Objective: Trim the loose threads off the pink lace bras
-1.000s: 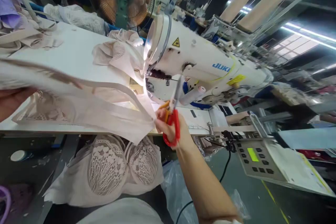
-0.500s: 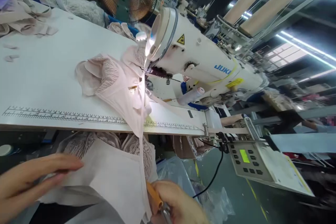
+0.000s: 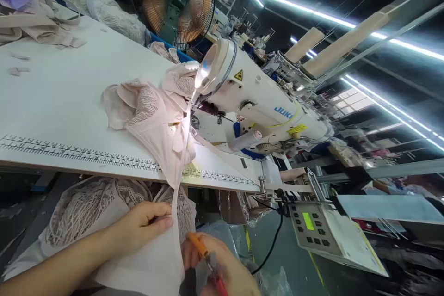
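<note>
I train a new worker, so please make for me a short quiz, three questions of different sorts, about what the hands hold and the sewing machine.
1. Multiple choice. Which colours show on the scissors in the right hand?
A) blue and green
B) orange and red
C) black and purple

2. True or false. The left hand is holding the pale fabric.

3. Fill in the missing word. The warning triangle on the white sewing machine is ____ in colour.

Key: 1 B; 2 true; 3 yellow
</note>
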Tool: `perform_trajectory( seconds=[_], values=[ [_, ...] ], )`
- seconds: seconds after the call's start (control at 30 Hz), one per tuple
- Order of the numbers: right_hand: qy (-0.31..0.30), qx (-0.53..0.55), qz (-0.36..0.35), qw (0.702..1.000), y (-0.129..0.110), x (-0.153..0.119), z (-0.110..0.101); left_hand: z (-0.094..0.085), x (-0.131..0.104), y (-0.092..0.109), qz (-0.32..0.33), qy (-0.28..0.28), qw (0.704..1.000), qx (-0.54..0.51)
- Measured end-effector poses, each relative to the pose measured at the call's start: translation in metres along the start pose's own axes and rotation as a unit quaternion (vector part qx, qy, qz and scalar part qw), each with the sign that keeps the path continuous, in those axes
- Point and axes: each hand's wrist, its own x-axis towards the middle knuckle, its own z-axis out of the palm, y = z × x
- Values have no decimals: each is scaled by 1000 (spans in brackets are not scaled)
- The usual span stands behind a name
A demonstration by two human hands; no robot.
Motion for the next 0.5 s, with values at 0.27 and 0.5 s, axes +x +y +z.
perform_trajectory(
  seconds=[0.27, 0.5],
  values=[
    [-219, -106, 69, 968, 0, 46, -78, -9, -3, -4, -37, -23, 999, -3],
    [-269, -233, 94, 930, -29, 78, -81, -13, -4, -9, -39, -32, 999, -5]
  ],
)
